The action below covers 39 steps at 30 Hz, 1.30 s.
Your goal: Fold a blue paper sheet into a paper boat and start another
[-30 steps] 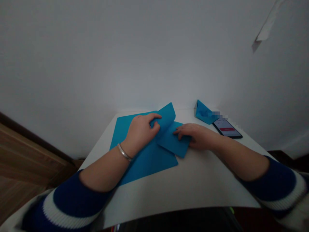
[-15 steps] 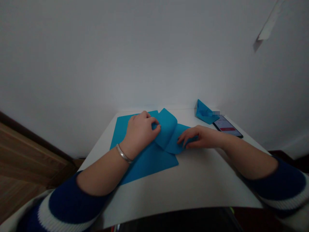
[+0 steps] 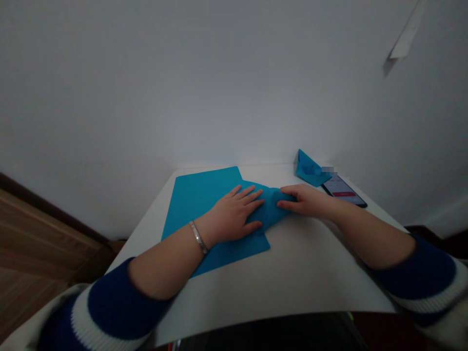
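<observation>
My left hand [image 3: 239, 212] lies flat with its fingers spread, palm down over a smaller piece of blue paper [image 3: 269, 217]. That piece rests partly on a larger blue sheet [image 3: 201, 192]. At the small piece's right end, my right hand [image 3: 298, 199] grips the paper between thumb and fingers, and the paper bulges slightly there. Part of the small piece is hidden beneath both hands. Behind my right hand stands a folded blue paper shape [image 3: 310, 171] with a raised point.
A phone [image 3: 345, 191] with a lit screen lies on the white table [image 3: 292, 273], partly behind the folded shape. The grey wall [image 3: 234, 87] rises at the table's back edge. A wooden surface [image 3: 40, 253] is at the left.
The paper's raised flap has come down flat. My left hand has moved right and toward me, its curled fingers now spread on the paper. My right hand has shifted slightly right and away.
</observation>
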Motion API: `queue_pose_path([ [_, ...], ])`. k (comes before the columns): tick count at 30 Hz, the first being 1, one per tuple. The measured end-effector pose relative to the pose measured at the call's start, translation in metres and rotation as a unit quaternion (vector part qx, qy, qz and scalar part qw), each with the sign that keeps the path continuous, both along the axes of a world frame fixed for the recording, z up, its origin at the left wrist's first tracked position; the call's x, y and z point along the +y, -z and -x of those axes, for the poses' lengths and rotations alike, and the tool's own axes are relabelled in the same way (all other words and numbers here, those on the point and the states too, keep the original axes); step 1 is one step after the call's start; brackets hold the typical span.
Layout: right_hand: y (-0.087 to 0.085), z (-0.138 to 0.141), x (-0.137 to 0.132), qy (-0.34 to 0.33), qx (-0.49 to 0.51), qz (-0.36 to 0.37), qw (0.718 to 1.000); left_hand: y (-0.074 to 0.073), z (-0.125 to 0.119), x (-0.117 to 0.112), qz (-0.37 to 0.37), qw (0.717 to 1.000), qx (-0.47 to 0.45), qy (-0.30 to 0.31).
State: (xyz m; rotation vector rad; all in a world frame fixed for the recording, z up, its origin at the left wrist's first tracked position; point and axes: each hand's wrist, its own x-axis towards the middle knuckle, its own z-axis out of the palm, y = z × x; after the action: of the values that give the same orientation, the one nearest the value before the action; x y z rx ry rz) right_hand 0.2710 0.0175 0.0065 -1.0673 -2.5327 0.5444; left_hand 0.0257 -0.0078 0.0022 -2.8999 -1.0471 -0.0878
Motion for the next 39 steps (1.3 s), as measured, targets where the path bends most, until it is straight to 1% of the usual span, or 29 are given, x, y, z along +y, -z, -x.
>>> queue_pose_path([
  [4,0.002,0.000,0.001,0.000,-0.034,0.021,0.999,-0.005,-0.001,-0.001,0.092,0.995,0.019,-0.026],
  [7,0.001,0.002,0.001,0.017,-0.067,0.041,0.997,-0.007,-0.001,-0.001,0.115,0.993,0.012,-0.035],
  [11,0.000,0.006,0.000,0.056,-0.093,0.026,0.994,-0.006,-0.001,-0.002,0.110,0.993,0.001,-0.035],
  [18,0.003,0.011,-0.001,0.135,-0.124,-0.022,0.983,-0.008,-0.003,-0.005,0.105,0.993,0.011,-0.046],
  [25,0.005,0.015,-0.003,0.170,-0.139,-0.058,0.974,-0.008,-0.006,-0.008,0.085,0.995,0.020,-0.050],
  [29,0.006,0.017,-0.005,0.192,-0.149,-0.075,0.967,-0.007,-0.006,-0.008,0.070,0.996,0.008,-0.047],
  [34,0.005,0.020,-0.006,0.202,-0.157,-0.073,0.964,-0.004,-0.005,-0.007,0.069,0.996,0.013,-0.046],
  [39,0.004,0.021,-0.005,0.213,-0.160,-0.059,0.962,-0.002,-0.004,-0.006,0.047,0.999,0.015,-0.015],
])
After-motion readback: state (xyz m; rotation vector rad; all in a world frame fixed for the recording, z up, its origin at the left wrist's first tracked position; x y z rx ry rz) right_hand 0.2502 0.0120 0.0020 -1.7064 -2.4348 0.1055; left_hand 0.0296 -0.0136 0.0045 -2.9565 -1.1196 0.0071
